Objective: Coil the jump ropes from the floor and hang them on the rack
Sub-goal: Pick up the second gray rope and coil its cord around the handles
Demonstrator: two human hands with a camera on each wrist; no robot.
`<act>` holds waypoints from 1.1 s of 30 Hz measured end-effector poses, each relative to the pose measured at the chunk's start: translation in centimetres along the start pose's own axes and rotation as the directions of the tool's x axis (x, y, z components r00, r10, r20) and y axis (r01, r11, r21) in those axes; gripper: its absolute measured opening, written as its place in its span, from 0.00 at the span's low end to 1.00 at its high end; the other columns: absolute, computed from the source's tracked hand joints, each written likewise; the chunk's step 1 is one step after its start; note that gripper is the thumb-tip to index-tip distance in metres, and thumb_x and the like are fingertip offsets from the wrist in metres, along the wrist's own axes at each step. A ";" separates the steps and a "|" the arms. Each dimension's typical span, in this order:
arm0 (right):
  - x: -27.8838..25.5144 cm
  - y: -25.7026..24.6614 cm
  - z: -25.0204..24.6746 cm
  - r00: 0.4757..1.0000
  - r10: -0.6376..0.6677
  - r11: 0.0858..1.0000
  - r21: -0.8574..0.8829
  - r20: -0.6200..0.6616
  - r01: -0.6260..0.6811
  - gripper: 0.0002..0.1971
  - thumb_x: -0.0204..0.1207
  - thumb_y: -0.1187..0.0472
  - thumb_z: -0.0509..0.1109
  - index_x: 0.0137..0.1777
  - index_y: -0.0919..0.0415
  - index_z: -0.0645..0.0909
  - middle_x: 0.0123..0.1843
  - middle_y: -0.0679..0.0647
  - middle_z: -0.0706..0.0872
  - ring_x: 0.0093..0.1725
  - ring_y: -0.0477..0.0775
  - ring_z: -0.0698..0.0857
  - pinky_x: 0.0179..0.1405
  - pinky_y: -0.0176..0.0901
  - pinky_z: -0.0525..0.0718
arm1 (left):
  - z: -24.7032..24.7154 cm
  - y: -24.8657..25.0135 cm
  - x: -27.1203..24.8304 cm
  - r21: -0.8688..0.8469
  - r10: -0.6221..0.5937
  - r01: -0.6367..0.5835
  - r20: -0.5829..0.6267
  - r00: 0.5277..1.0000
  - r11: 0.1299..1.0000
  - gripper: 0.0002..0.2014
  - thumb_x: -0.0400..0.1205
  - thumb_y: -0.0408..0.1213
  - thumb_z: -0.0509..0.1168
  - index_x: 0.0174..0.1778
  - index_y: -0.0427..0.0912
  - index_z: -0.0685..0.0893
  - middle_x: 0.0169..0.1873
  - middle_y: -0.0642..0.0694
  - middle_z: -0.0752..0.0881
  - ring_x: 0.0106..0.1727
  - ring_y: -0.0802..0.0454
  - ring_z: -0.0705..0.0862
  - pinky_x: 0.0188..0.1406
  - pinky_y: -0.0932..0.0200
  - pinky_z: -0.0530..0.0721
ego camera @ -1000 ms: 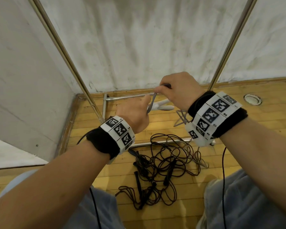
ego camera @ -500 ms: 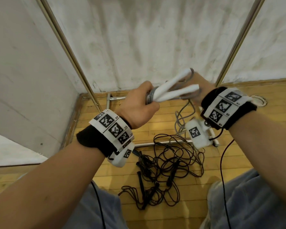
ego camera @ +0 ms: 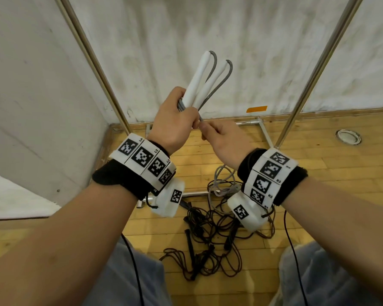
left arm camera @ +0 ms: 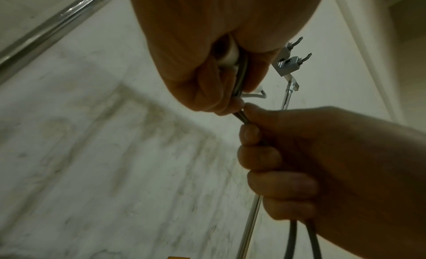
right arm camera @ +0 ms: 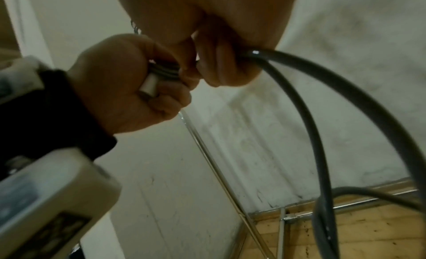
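My left hand (ego camera: 175, 120) grips the two white handles (ego camera: 199, 80) of a grey jump rope, which point up and to the right, together with strands of its cord. Right beside it my right hand (ego camera: 221, 138) is curled round the grey cord (right arm camera: 299, 102), which hangs down in loops (ego camera: 223, 180) toward the floor. In the left wrist view the right hand (left arm camera: 299, 162) holds two strands just under the left fingers (left arm camera: 207, 91). The rack's metal poles (ego camera: 97, 65) (ego camera: 314, 71) rise on either side of the hands. Its hooks (left arm camera: 290, 60) show high up.
A tangle of dark jump ropes (ego camera: 212, 237) with black handles lies on the wooden floor between my knees. The rack's base bars (ego camera: 245, 123) run along the white wall. A round metal floor fitting (ego camera: 348, 136) sits at the right. An orange tape strip (ego camera: 256, 109) is on the wall.
The left hand has raised the white handles from level to pointing up. The right hand has dropped from the handles' far end to the cord just beside the left hand.
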State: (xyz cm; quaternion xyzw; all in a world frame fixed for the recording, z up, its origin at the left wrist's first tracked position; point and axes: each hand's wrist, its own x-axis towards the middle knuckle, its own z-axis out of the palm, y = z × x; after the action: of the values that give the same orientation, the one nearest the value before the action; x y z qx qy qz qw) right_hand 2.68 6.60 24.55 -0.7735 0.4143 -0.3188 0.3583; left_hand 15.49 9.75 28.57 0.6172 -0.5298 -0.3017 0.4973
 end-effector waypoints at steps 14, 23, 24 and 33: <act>0.4 0.7 -1.9 0.994 0.080 0.992 -0.103 0.079 -0.072 0.18 0.84 0.52 0.56 0.33 0.50 0.78 0.28 0.46 0.73 0.28 0.46 0.73 0.30 0.40 0.71 | -1.5 -1.4 1.4 0.289 0.051 -0.029 -0.070 0.996 0.957 0.10 0.78 0.34 0.63 0.51 0.45 0.68 0.35 0.52 0.75 0.30 0.54 0.76 0.21 0.65 0.77; -1.1 -2.7 -1.5 0.981 -0.006 0.997 -0.069 0.193 0.019 0.21 0.85 0.53 0.55 0.29 0.54 0.72 0.24 0.47 0.69 0.21 0.42 0.68 0.25 0.35 0.68 | 0.3 -4.7 1.3 0.660 0.063 -0.115 0.102 0.993 0.743 0.13 0.79 0.38 0.65 0.48 0.47 0.65 0.30 0.51 0.76 0.27 0.52 0.75 0.22 0.59 0.67; -1.3 -2.9 -1.5 0.978 -0.016 0.995 -0.092 0.210 0.036 0.21 0.85 0.53 0.55 0.29 0.55 0.72 0.23 0.47 0.69 0.20 0.43 0.68 0.22 0.31 0.65 | 0.7 -5.0 1.3 0.677 0.077 -0.140 0.122 0.990 0.722 0.12 0.78 0.39 0.65 0.47 0.47 0.65 0.29 0.52 0.75 0.26 0.55 0.73 0.21 0.59 0.64; -1.8 -2.3 -3.7 0.975 0.014 0.998 -0.067 0.222 0.001 0.19 0.82 0.53 0.61 0.36 0.66 0.79 0.19 0.44 0.65 0.23 0.48 0.70 0.26 0.45 0.77 | 0.3 -6.9 2.5 0.814 -0.011 -0.037 0.053 0.999 0.580 0.11 0.80 0.43 0.63 0.48 0.46 0.65 0.29 0.52 0.73 0.26 0.55 0.71 0.23 0.58 0.66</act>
State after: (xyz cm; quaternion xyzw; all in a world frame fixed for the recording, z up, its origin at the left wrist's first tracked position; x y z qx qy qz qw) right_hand -0.12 7.99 28.09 -0.8145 0.3847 -0.2150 0.3773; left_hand 18.26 6.85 22.43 0.7645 -0.6264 -0.0377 0.1477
